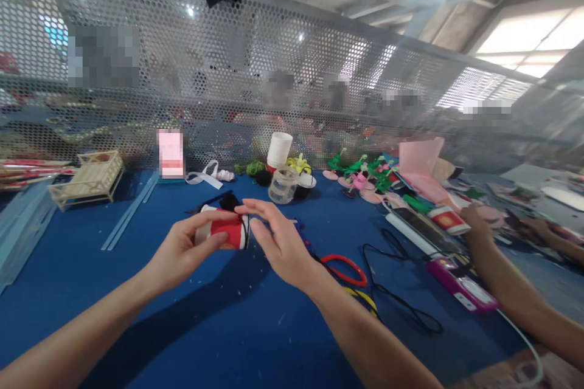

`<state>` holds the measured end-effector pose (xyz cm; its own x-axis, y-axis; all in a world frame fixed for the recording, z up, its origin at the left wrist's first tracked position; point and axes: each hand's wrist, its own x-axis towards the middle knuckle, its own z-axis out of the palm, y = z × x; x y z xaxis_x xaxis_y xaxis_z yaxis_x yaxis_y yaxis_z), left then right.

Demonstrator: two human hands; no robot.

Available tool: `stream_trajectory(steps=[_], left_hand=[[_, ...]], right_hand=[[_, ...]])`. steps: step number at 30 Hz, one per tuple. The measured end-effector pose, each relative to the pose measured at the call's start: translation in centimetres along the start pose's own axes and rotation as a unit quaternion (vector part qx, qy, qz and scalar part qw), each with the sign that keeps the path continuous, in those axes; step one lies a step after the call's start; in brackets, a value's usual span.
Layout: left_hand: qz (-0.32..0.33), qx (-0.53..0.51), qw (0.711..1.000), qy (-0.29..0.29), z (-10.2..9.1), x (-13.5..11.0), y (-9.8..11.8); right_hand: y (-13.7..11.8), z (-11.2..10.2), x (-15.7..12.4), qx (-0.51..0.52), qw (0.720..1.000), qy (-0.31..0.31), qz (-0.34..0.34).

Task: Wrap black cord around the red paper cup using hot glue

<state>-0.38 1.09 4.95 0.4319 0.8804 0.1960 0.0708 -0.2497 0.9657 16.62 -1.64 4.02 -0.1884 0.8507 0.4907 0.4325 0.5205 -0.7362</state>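
My left hand is closed around a red and white paper cup, which lies on its side above the blue table. Black yarn runs around the cup's right end. There my right hand curls over the edge, its fingertips and thumb at the yarn, though the exact pinch is partly hidden. Just behind the cup sits a small black lump.
Beyond the cup stand a clear jar, stacked white cups and a black yarn ball. A small woven bench is at left. To the right lie scissors, a purple power strip and another person's hand.
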Motion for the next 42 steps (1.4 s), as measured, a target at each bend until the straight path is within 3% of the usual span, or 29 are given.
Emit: stream_trajectory(steps=[5, 10, 15, 18, 22, 25, 30, 35, 38, 42], left_hand=[[-0.017, -0.013, 0.999, -0.038, 0.3, -0.1, -0.8], [-0.047, -0.03, 0.998, -0.019, 0.5, 0.1, -1.0], [-0.052, -0.019, 0.998, -0.014, 0.3, 0.7, -1.9], [-0.054, -0.013, 0.998, -0.01, 0.2, 1.0, -2.6], [-0.074, -0.003, 0.997, -0.005, 0.4, 1.2, -3.3], [-0.089, -0.005, 0.996, -0.015, 0.6, 1.3, -4.0], [-0.101, -0.014, 0.994, -0.026, 0.6, 1.3, -4.9], [-0.106, -0.005, 0.994, -0.015, 0.3, 1.5, -5.2], [-0.126, 0.013, 0.992, -0.015, 0.3, 1.7, -5.2], [-0.14, 0.044, 0.989, -0.007, 0.3, 1.8, -5.2]], right_hand=[[-0.5, 0.8, -0.2, 0.046, 0.998, -0.046, 0.01], [0.3, -0.2, 0.4, 0.079, 0.996, 0.007, 0.051], [3.7, -3.9, 1.4, -0.077, 0.979, 0.127, 0.14], [6.3, -5.7, 0.7, -0.253, 0.932, 0.085, 0.243], [8.9, -5.7, -1.3, -0.274, 0.909, 0.012, 0.314], [9.9, -4.8, -2.3, -0.265, 0.901, 0.0, 0.342], [9.6, -4.1, -2.3, -0.211, 0.907, 0.035, 0.364], [7.1, -4.0, -2.5, -0.073, 0.937, 0.018, 0.342], [5.4, -3.4, -2.8, 0.048, 0.936, -0.012, 0.35], [3.9, -2.1, -3.3, 0.091, 0.95, -0.042, 0.297]])
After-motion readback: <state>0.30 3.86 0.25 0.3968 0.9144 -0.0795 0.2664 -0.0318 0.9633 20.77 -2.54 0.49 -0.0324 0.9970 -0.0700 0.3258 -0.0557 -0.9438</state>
